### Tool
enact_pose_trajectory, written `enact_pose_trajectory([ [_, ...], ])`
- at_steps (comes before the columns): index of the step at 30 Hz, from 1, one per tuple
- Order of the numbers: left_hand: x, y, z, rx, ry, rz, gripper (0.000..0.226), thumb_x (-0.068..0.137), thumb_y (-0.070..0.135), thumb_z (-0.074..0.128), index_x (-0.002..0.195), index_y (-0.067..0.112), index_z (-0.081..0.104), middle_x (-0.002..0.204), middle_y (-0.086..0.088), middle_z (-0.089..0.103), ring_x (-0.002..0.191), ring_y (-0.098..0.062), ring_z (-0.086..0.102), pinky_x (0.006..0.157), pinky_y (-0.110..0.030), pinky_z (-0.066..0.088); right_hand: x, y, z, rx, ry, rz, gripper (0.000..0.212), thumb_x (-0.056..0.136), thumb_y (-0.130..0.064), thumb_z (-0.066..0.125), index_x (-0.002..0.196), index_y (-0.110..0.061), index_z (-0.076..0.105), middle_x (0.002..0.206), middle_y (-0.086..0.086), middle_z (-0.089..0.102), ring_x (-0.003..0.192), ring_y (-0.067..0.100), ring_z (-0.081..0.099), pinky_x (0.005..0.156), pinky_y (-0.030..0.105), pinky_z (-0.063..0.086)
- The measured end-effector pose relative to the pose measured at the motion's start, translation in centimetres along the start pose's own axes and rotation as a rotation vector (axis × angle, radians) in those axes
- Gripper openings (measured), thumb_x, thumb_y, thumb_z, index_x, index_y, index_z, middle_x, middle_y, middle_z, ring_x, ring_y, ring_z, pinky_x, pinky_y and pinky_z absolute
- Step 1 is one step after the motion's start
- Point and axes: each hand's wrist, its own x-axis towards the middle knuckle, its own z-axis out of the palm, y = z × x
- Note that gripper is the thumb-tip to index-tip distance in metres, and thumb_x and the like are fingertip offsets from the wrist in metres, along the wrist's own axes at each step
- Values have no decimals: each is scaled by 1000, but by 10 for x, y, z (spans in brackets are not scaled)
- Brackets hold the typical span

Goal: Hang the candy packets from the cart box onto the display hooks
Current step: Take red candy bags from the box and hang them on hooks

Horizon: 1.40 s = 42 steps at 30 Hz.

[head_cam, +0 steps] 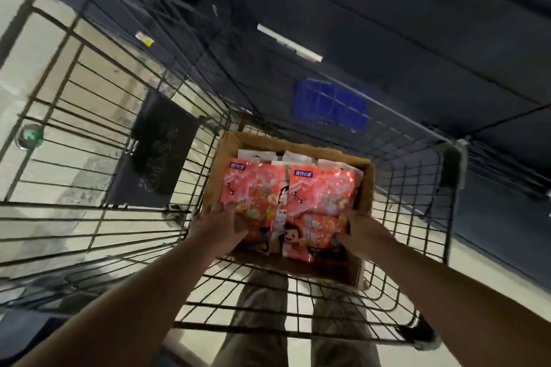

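Note:
A brown cardboard box (pixel 365 188) sits inside the wire cart (pixel 98 176), filled with pink-orange candy packets in two stacks. My left hand (pixel 217 228) grips the lower left side of the left candy packet stack (pixel 253 197), thumb over its front. On the other side, my right hand (pixel 362 234) holds the lower right edge of the right candy packet stack (pixel 322 191). White hang tabs of further packets show at the box's far end. No display hooks are in view.
The cart's wire sides rise around the box. A dark plastic flap (pixel 155 152) hangs on the cart's left wall. A blue panel (pixel 331 106) and a white strip (pixel 289 42) sit on the dark shelving ahead. Pale floor lies to the left, my legs below.

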Motion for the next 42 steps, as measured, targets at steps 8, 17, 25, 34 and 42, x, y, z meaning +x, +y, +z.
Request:
enact_pose_trajectory([
  [8, 67, -12, 33, -162, -61, -129, 78, 86, 53, 59, 150, 21, 26, 143, -17, 44, 128, -40, 43, 104, -44, 40, 46, -4, 33, 467, 42, 201, 73, 89, -29, 63, 150, -25, 24, 140, 14, 49, 122, 34, 51, 93, 33, 45],
  [17, 134, -20, 78, -441, -93, -281, 90, 73, 70, 57, 148, 27, 32, 141, -16, 49, 125, -41, 49, 100, -42, 41, 87, 3, 66, 774, 90, 436, 87, 75, -40, 75, 145, -15, 30, 133, 16, 53, 119, 34, 53, 99, 38, 43],
  [25, 149, -11, 77, -659, -24, -451, 77, 81, 38, 71, 144, 10, 36, 137, -21, 45, 117, -40, 52, 87, -33, 44, 101, 6, 73, 827, 121, 406, 79, 82, -37, 70, 147, -23, 27, 130, 11, 55, 108, 29, 56, 64, 23, 42],
  [34, 136, -15, 80, -751, 11, -408, 51, 77, 19, 76, 123, 7, 59, 110, -21, 66, 88, -34, 65, 76, -38, 55, 91, 2, 91, 795, 245, 417, 63, 84, -25, 68, 139, -14, 39, 127, 15, 58, 116, 34, 55, 88, 32, 43],
  [42, 115, -14, 80, -790, 37, -390, 66, 76, 14, 77, 134, 9, 46, 115, -17, 62, 93, -30, 58, 75, -33, 43, 86, 4, 92, 919, 220, 297, 28, 90, -28, 63, 114, -14, 64, 102, 7, 67, 94, 25, 62, 84, 37, 52],
])
